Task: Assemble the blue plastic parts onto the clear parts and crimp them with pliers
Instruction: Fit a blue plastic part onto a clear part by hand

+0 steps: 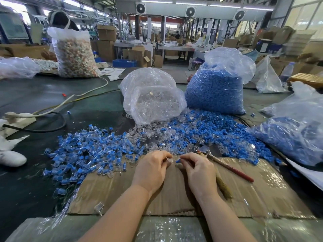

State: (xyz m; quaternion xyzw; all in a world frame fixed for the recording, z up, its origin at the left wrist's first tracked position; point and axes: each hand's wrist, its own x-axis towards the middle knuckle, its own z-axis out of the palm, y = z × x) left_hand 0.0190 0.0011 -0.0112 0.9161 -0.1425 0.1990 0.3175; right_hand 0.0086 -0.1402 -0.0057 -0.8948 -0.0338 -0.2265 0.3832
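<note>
One head-worn wide-angle view looks forward and down from the bench's near edge, close above it, toward its far edge.

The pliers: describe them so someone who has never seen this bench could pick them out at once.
Start at the flat sheet of cardboard in front of the person. The pliers lie on its far right part, just beyond the right hand, their metal head at the edge of the loose blue and clear parts. They are the only long thing there, with a thin red handle.
</note>
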